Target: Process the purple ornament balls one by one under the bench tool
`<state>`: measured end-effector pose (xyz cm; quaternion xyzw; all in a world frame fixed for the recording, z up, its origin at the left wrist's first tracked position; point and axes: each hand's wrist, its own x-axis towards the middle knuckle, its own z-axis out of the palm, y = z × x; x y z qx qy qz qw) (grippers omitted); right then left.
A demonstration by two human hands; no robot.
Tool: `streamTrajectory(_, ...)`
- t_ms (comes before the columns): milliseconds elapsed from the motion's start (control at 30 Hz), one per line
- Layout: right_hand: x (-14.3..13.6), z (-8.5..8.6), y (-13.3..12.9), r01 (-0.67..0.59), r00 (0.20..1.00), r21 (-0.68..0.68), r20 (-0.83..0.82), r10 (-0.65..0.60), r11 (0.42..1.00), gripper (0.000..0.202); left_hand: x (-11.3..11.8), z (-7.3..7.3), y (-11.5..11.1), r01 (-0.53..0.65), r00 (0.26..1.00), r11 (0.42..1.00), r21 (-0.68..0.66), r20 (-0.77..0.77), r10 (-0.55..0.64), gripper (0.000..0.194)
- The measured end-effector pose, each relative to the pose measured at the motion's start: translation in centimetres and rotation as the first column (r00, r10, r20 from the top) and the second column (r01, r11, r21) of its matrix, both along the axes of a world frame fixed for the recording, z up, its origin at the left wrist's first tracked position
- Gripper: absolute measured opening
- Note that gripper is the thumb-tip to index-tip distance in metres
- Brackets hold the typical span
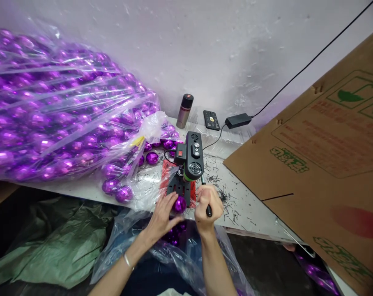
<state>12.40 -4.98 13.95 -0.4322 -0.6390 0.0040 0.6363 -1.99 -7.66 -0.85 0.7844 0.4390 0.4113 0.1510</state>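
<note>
My left hand (163,216) holds a shiny purple faceted ball (179,204) at the front of a small black machine (194,158), its fingers on the ball's left side and its thumb below. Closed in a fist, my right hand (208,203) grips a rod with a black handle (209,211) just right of the machine; whether the rod is joined to the machine I cannot tell. A red switch (180,153) sits on the machine's left side. Under the machine's black slotted base (174,186) lies something red. More purple balls (174,237) sit in clear plastic over my lap.
A large clear bag of purple balls (51,111) fills the left. Loose balls (124,193) lie by it. Behind are a spray can (184,111), a phone (211,119) and a corded power adapter (238,120). A cardboard box (316,164) stands right. Dark slivers litter the table (248,216).
</note>
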Motion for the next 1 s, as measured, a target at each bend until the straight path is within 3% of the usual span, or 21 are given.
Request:
streamTrajectory(67,0.0,-0.7,-0.1,0.007,0.999,0.006,0.038,-0.008,1.000,0.033,-0.9,0.5,-1.1,0.043,0.999,0.999,0.016,-0.023,-0.043,0.111)
streamTrajectory(100,0.1,-1.0,-0.1,0.009,0.999,0.010,0.046,-0.009,1.000,0.033,-1.5,1.0,-0.9,0.041,0.999,0.999,0.024,-0.012,-0.041,0.114)
streamTrajectory(167,0.0,-1.3,-0.1,0.011,0.999,0.020,0.043,-0.012,1.000,0.034,-2.5,2.5,1.3,-0.037,0.999,0.999,0.027,0.030,0.036,0.094)
streamTrajectory(233,-0.1,-1.4,0.0,0.015,0.999,0.027,0.029,-0.016,1.000,0.034,-3.4,4.4,5.4,-0.231,0.971,0.973,-0.018,0.061,0.232,0.063)
streamTrajectory(300,-0.1,-1.3,0.0,0.012,0.999,0.039,0.031,-0.014,0.999,0.034,-4.0,6.4,10.0,-0.437,0.897,0.893,-0.103,0.023,0.442,0.054)
streamTrajectory(367,-0.1,-1.2,0.0,0.005,0.999,0.046,0.049,-0.008,0.999,0.033,-4.4,8.0,13.8,-0.576,0.817,0.792,-0.203,-0.117,0.565,0.053)
streamTrajectory(433,-0.1,-1.2,0.0,-0.001,0.998,0.051,0.065,-0.003,0.999,0.033,-4.4,9.0,16.1,-0.651,0.759,0.697,-0.301,-0.252,0.600,0.051)
streamTrajectory(500,0.0,-1.3,0.0,-0.003,0.998,0.054,0.069,0.000,0.999,0.033,-4.1,9.2,17.0,-0.673,0.739,0.623,-0.399,-0.320,0.593,0.051)
streamTrajectory(567,0.0,-1.4,0.1,-0.006,0.998,0.061,0.065,0.002,0.998,0.032,-3.8,8.8,17.2,-0.641,0.764,0.614,-0.460,-0.303,0.570,0.051)
streamTrajectory(633,0.0,-1.6,0.1,-0.009,0.998,0.062,0.060,0.005,0.998,0.032,-3.4,8.3,17.2,-0.556,0.821,0.670,-0.491,-0.201,0.534,0.047)
streamTrajectory(700,0.1,-1.6,0.1,-0.010,0.998,0.059,0.057,0.006,0.998,0.032,-3.2,8.0,17.3,-0.426,0.860,0.724,-0.542,0.006,0.510,0.044)
streamTrajectory(733,0.1,-1.6,0.1,-0.010,0.998,0.056,0.059,0.007,0.998,0.032,-3.2,7.9,17.3,-0.350,0.841,0.727,-0.591,0.142,0.521,0.044)
streamTrajectory(767,0.1,-1.6,0.1,-0.010,0.998,0.055,0.064,0.007,0.998,0.032,-3.4,7.9,17.2,-0.263,0.787,0.721,-0.641,0.290,0.545,0.046)
streamTrajectory(833,0.1,-1.4,0.1,-0.013,0.997,0.056,0.080,0.009,0.998,0.032,-4.2,8.0,16.5,-0.064,0.595,0.706,-0.705,0.541,0.594,0.050)
streamTrajectory(900,0.2,-1.0,0.1,-0.022,0.996,0.055,0.089,0.017,0.998,0.032,-5.4,8.1,15.2,0.112,0.424,0.701,-0.705,0.672,0.608,0.050)
streamTrajectory(933,0.1,-0.8,0.1,-0.026,0.996,0.050,0.086,0.022,0.998,0.032,-5.9,8.2,14.2,0.179,0.381,0.695,-0.697,0.700,0.604,0.049)
streamTrajectory(1000,0.1,-0.2,0.1,-0.033,0.998,0.030,0.057,0.031,0.999,0.033,-6.7,8.3,12.1,0.267,0.372,0.661,-0.701,0.708,0.601,0.046)
